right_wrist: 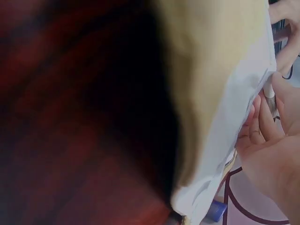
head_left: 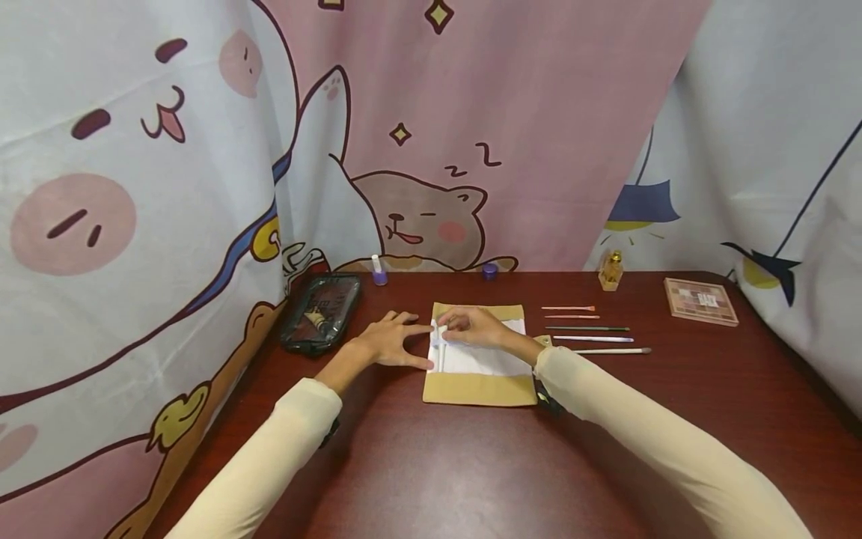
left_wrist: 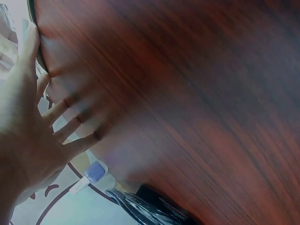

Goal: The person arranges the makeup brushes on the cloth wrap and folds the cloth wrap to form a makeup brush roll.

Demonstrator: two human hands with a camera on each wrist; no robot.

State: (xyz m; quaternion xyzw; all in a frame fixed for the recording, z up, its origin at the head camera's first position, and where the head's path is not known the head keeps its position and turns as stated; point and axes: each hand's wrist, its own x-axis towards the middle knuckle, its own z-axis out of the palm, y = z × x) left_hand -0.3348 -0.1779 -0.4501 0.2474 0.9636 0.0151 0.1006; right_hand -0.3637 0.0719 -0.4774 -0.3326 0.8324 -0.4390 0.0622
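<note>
Pinches pale brush (right_wrist: 268,89) in right hand (head_left: 474,327) | spreads left hand (head_left: 390,340) wide at edge of tan case (head_left: 480,390) (five brushes (head_left: 587,328) rightward)

The held brush (right_wrist: 268,89) is seen in white, tipped with grey. The cloth wrap (head_left: 480,389) is bordered in tan around a white band. By reddish-brown streaks the table (head_left: 471,464) is patterned; the sleeves (head_left: 269,442) are coloured pale cream. The nail polish (head_left: 380,278) is tinted purple and capped in white, the perfume bottle (head_left: 611,273) toned gold. The curtain (head_left: 559,112) is panelled pink and white, printed with maroon-outlined cartoon animals and yellow stars.
</note>
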